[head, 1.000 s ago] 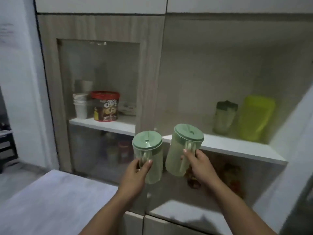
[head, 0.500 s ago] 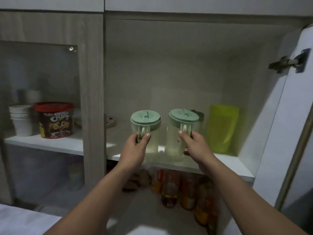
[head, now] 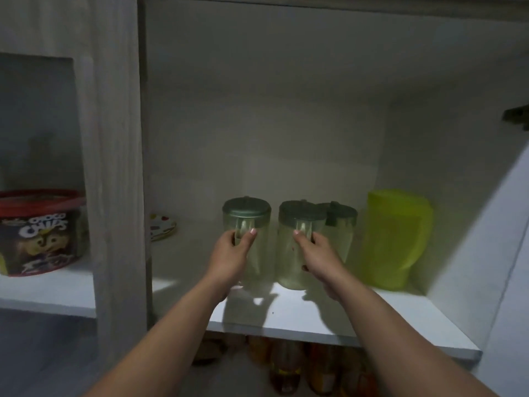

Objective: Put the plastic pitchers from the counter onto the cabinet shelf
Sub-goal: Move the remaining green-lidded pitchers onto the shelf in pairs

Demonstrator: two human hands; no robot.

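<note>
Standing open, the cabinet (head: 286, 110) shows its white shelf (head: 315, 319) carrying both pale green pitchers side by side near the middle, just left of a darker-lidded jug (head: 340, 224) and a lime-yellow container (head: 395, 239) at the far right. Both look empty and see-through, so they should be light, stiff thin plastic, a little slick, not fragile; the moulded handle on the near side is the natural hold. The left pitcher (head: 252, 213) and right pitcher (head: 294, 253) appear to rest on the shelf, though contact is hard to confirm. Both forearms reach forward and up. The left hand (head: 229, 253) has its fingers (head: 250, 236) closed round one handle; the right hand (head: 320, 256) wraps the other.
</note>
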